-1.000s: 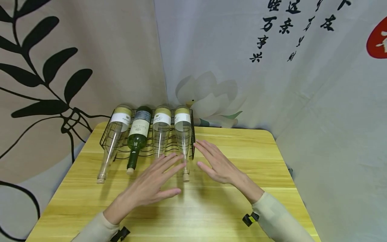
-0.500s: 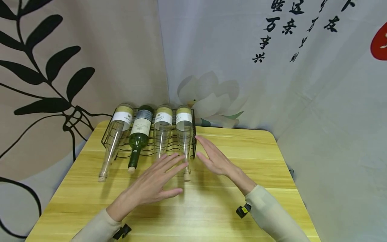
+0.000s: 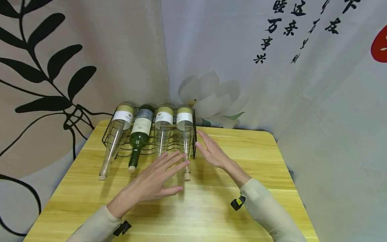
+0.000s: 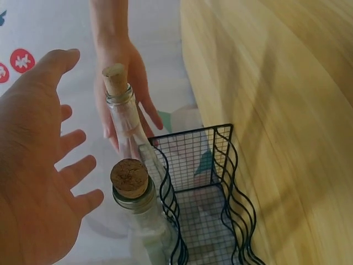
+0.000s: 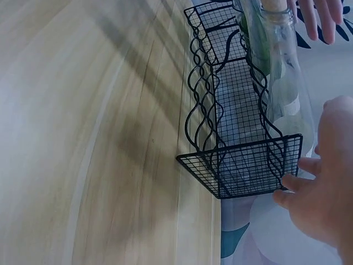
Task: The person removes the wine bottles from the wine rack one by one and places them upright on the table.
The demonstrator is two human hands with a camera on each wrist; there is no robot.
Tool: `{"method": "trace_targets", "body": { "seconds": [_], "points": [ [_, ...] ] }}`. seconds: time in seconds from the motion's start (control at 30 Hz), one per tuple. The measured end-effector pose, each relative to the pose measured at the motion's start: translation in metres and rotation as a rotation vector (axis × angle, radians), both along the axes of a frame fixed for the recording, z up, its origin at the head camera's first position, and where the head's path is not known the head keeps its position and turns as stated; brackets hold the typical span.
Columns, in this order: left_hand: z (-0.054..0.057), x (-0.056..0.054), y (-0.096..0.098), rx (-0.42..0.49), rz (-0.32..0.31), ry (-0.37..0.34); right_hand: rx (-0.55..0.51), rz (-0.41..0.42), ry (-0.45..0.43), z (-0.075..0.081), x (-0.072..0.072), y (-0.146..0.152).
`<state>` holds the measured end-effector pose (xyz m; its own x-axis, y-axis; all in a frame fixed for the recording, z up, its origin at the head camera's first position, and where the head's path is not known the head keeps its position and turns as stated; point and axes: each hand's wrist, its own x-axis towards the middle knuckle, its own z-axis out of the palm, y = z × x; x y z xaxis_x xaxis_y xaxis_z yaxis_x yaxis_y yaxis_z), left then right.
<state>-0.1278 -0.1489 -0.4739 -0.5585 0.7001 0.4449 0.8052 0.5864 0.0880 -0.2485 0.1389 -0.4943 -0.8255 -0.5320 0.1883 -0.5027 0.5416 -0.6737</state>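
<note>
4 corked bottles on wire rack

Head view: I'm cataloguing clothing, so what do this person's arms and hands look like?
Pale cream sleeves end near both wrists. The left hand and right hand wear no gloves. Each cuff has a small black device; the right device has a yellow patch.

The rack sat on the table, back left, cloth behind. In it, side by side, necks toward me: leftmost bottle, second bottle, third bottle, rightmost bottle. I had my left hand near the last two necks, my right hand just beside the rack's right end.
</note>
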Motion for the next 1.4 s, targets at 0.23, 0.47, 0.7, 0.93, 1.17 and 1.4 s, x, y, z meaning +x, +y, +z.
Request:
{"method": "trace_targets", "body": {
  "seconds": [0.23,0.47,0.7,0.93,1.17,1.4],
  "points": [
    [0.0,0.0,0.002,-0.031,0.019,-0.031,-0.045,-0.082,-0.131,0.0,-0.008,-0.005],
    [0.001,0.0,0.003,-0.051,0.03,-0.052,-0.117,-0.122,-0.231,-0.003,-0.016,-0.009],
    [0.001,-0.002,0.005,-0.055,0.032,-0.038,-0.179,-0.136,-0.314,-0.005,-0.023,-0.012],
    [-0.001,-0.002,0.007,-0.048,0.026,-0.017,-0.327,-0.141,-0.447,-0.012,-0.032,-0.018],
    [0.001,-0.002,0.009,-0.08,0.035,-0.038,-0.407,-0.135,-0.52,-0.014,-0.035,-0.022],
    [0.0,-0.004,0.011,-0.105,0.035,-0.018,-0.429,-0.134,-0.537,-0.015,-0.035,-0.023]
  ]
}}
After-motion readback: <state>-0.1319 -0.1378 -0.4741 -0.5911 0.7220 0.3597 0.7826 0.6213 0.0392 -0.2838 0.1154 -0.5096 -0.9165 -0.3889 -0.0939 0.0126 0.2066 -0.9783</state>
